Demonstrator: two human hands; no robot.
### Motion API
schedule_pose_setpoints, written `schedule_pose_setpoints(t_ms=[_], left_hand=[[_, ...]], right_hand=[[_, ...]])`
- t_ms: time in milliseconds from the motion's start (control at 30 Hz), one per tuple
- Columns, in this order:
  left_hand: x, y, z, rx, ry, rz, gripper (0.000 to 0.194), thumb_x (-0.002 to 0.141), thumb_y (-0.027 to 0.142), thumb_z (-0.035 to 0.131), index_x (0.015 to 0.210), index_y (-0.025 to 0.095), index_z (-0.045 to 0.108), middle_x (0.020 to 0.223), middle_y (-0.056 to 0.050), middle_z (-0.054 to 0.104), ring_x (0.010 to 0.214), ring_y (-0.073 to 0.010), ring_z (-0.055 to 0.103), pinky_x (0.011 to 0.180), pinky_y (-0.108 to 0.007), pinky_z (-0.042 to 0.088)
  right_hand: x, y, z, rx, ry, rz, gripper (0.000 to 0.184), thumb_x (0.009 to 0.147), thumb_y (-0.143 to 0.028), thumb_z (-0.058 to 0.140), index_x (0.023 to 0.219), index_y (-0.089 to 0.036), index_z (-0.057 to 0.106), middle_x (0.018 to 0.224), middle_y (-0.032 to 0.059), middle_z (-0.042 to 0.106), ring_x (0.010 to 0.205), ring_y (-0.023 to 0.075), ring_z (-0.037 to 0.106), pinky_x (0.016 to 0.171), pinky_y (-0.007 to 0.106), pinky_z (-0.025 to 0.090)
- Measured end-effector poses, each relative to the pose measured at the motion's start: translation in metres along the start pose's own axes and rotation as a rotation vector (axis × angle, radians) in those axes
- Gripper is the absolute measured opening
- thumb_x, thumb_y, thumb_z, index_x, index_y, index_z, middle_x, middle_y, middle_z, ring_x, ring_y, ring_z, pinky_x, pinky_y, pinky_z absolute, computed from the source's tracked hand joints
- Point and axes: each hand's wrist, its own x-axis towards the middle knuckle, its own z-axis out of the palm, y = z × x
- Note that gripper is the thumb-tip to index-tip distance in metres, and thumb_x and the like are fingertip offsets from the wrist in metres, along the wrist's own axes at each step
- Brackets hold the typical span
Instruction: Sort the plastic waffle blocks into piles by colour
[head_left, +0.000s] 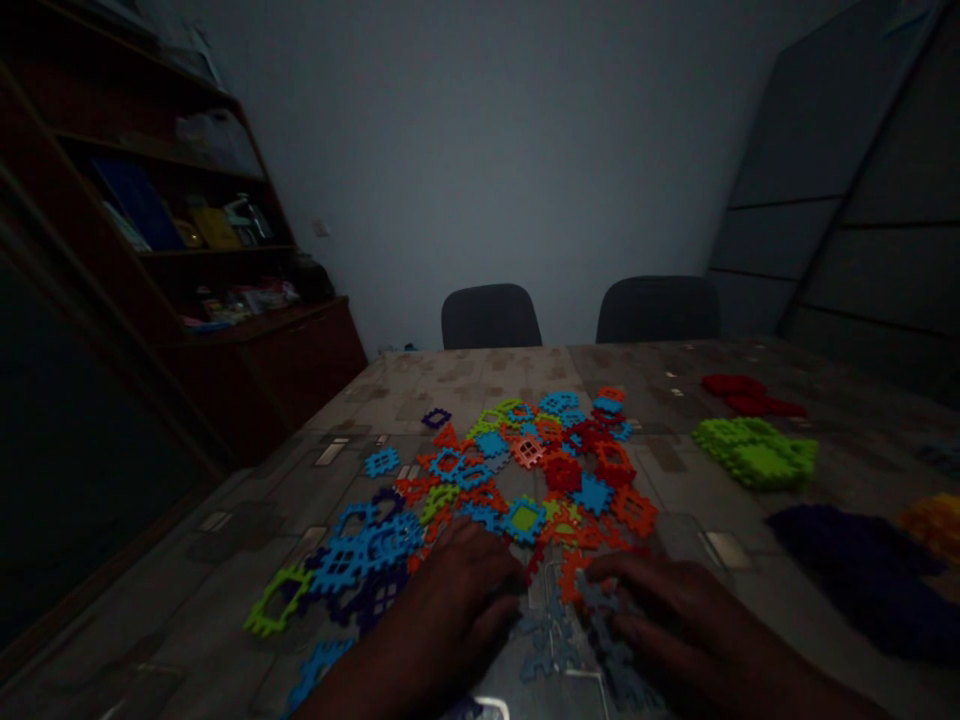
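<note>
Two bare hands worked low over a patterned tbl (675,540), in dim light, amid interlocking plastic pcs. The R hand (675,605) had grey notched pcs (604,600) grasped btwn thumb & fingers at the near side, R of ctr. The L hand (469,575) hovered or rested by the near edge of a mixed pile (525,450), fingers bent; can't tell if it gripped anything. More loose grey pcs (551,640) lay btwn the two hands. The pile, mostly blue, orange, red & lime w/ some purple, spread across the ctr & toward near L, where a lime frame pc (278,601) lay. Along the R side, far to near, sat red pcs (750,395), a lime stack (757,452) & a dark purple stack (862,575), w/ yellow-orange pcs (937,525) at far R of view. Two dark chairs (491,316) stood at the far side; a shelf unit (187,220) stood L.
</note>
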Motion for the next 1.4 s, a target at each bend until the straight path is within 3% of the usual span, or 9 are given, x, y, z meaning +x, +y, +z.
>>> schedule_pose_setpoints(t_ms=[133, 267, 433, 533, 667, 767, 867, 1167, 1400], left_hand=[[-0.001, -0.005, 0.002, -0.046, 0.02, -0.023, 0.017, 0.101, 0.015, 0.06, 0.108, 0.025, 0.071, 0.109, -0.003, 0.073, 0.107, -0.0247, 0.062, 0.096, -0.039, 0.044], [0.0, -0.009, 0.002, -0.01, 0.018, -0.046, 0.015, 0.1, 0.016, 0.06, 0.105, 0.024, 0.072, 0.106, -0.003, 0.072, 0.105, -0.0249, 0.062, 0.096, -0.04, 0.043], [0.0, -0.008, -0.003, 0.039, 0.019, -0.024, 0.015, 0.103, 0.017, 0.056, 0.099, 0.023, 0.069, 0.101, -0.004, 0.071, 0.101, -0.0251, 0.062, 0.1, -0.042, 0.041], [-0.001, -0.001, -0.005, 0.039, -0.019, -0.055, 0.005, 0.098, 0.018, 0.067, 0.1, 0.022, 0.069, 0.104, -0.003, 0.072, 0.104, -0.026, 0.062, 0.104, -0.045, 0.041], [-0.003, 0.011, 0.003, -0.035, -0.046, -0.084, 0.053, 0.084, 0.036, 0.091, 0.13, 0.024, 0.066, 0.129, -0.006, 0.07, 0.122, -0.0321, 0.059, 0.115, -0.052, 0.038], [-0.004, 0.014, 0.015, -0.045, -0.105, -0.046, 0.086, 0.076, 0.051, 0.096, 0.147, 0.025, 0.056, 0.147, -0.01, 0.062, 0.135, -0.0364, 0.053, 0.127, -0.061, 0.023], [-0.004, 0.012, 0.025, -0.041, -0.14, -0.002, 0.091, 0.077, 0.056, 0.094, 0.152, 0.029, 0.051, 0.152, -0.01, 0.059, 0.143, -0.036, 0.049, 0.131, -0.063, 0.012], [0.0, 0.012, 0.022, 0.003, -0.219, -0.012, 0.078, 0.081, 0.05, 0.092, 0.147, 0.028, 0.056, 0.146, -0.012, 0.062, 0.141, -0.039, 0.05, 0.128, -0.071, 0.012], [0.0, 0.016, 0.005, -0.127, -0.283, -0.076, 0.094, 0.078, 0.019, 0.092, 0.158, 0.033, 0.045, 0.166, -0.009, 0.048, 0.154, -0.0356, 0.039, 0.131, -0.066, 0.01]], right_hand=[[0.016, -0.016, 0.018, 0.064, -0.066, 0.022, 0.029, 0.089, -0.026, 0.056, 0.113, -0.024, 0.073, 0.089, 0.0033, 0.079, 0.081, 0.0221, 0.073, 0.07, 0.029, 0.052], [0.027, -0.02, 0.034, 0.134, -0.11, 0.062, 0.036, 0.084, -0.021, 0.056, 0.118, -0.022, 0.067, 0.075, -0.002, 0.074, 0.067, 0.0176, 0.069, 0.061, 0.025, 0.046], [0.027, -0.01, 0.023, -0.111, 0.062, -0.015, 0.031, 0.099, -0.033, 0.05, 0.116, -0.023, 0.073, 0.107, 0.0103, 0.08, 0.096, 0.0272, 0.075, 0.084, 0.04, 0.057], [0.02, 0.001, 0.009, -0.144, 0.11, -0.03, 0.034, 0.104, -0.039, 0.048, 0.118, -0.024, 0.075, 0.115, 0.0124, 0.08, 0.105, 0.0305, 0.075, 0.091, 0.047, 0.06], [0.003, 0.012, -0.002, -0.263, 0.08, -0.082, 0.034, 0.098, -0.033, 0.061, 0.13, -0.027, 0.073, 0.129, 0.0125, 0.077, 0.114, 0.0331, 0.074, 0.095, 0.051, 0.061], [-0.014, 0.015, -0.003, -0.363, 0.008, -0.191, 0.063, 0.085, -0.033, 0.08, 0.146, -0.032, 0.064, 0.141, 0.0106, 0.072, 0.124, 0.0368, 0.07, 0.101, 0.051, 0.06], [-0.027, 0.013, 0.0, -0.395, -0.002, -0.261, 0.088, 0.079, -0.032, 0.085, 0.158, -0.04, 0.049, 0.142, 0.006, 0.071, 0.126, 0.0378, 0.068, 0.103, 0.052, 0.059], [-0.026, 0.033, 0.018, -0.495, -0.012, -0.287, 0.099, 0.069, -0.016, 0.083, 0.16, -0.031, 0.046, 0.146, 0.0114, 0.067, 0.129, 0.0384, 0.066, 0.107, 0.053, 0.055], [-0.017, 0.031, 0.021, -0.447, -0.168, -0.231, 0.103, 0.06, -0.006, 0.08, 0.157, -0.023, 0.051, 0.147, 0.015, 0.067, 0.127, 0.0394, 0.066, 0.11, 0.052, 0.052]])
